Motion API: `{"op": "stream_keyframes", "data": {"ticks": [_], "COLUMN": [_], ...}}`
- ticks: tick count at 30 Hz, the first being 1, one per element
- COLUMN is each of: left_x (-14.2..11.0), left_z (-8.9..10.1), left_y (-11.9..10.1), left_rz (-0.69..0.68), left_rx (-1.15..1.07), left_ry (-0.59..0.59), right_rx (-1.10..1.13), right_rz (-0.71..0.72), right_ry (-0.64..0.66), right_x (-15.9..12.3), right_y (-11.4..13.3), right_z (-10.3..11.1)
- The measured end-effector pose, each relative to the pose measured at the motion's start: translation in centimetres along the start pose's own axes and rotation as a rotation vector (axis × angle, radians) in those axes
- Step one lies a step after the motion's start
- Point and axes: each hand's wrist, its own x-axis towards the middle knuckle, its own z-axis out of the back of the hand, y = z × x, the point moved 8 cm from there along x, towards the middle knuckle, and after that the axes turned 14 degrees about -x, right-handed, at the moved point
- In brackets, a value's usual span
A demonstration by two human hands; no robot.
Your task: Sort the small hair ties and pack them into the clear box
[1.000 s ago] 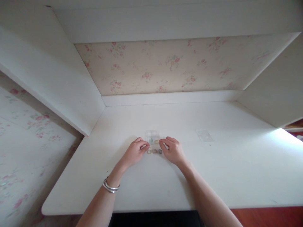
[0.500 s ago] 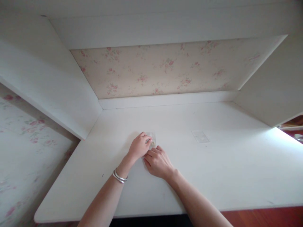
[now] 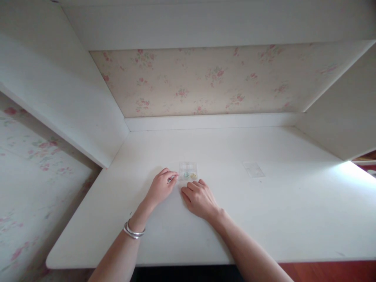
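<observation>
A small clear plastic compartment box (image 3: 188,165) lies on the white desk. A pale green thing (image 3: 186,174) and a yellowish thing (image 3: 193,176), both too small to name, show in its front compartments. My left hand (image 3: 161,187), silver bangles on its wrist, is just left of the box. Its thumb and fingers are pinched together, and whatever they hold is too small to make out. Close to the box's front right edge, my right hand (image 3: 199,199) rests with fingers curled and together. Its fingertips are partly hidden, so I cannot tell whether they hold anything.
To the right, a flat clear plastic piece (image 3: 253,170) lies on the desk (image 3: 282,215). White side panels (image 3: 88,109) and an overhead board (image 3: 205,25) frame the desk. A tiny dark speck (image 3: 131,214) is near my left wrist. Behind is floral wallpaper (image 3: 188,82).
My left hand has moved left off the box, uncovering its compartments and the green and yellow things. My right hand remains near the box's front edge. The whole view has shifted slightly.
</observation>
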Motion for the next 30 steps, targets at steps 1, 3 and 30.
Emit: {"op": "stream_keyframes", "data": {"ticks": [1,3,30], "left_x": [-0.1,-0.3,-2.3], "left_z": [0.1,0.3,-3.3], "left_y": [0.1,0.1,-0.3], "left_rz": [0.001,-0.002,-0.020], "left_rx": [0.001,0.004,0.129], "left_ry": [-0.001,-0.003,0.375], "right_rx": [-0.001,-0.006,0.318], "right_rz": [0.005,0.012,-0.468], "right_ry": [0.005,0.013,-0.097], "right_x": [0.0,0.0,0.1], "right_y": [0.1,0.3,-7.8], "right_z": [-0.1,-0.3,-1.2]}}
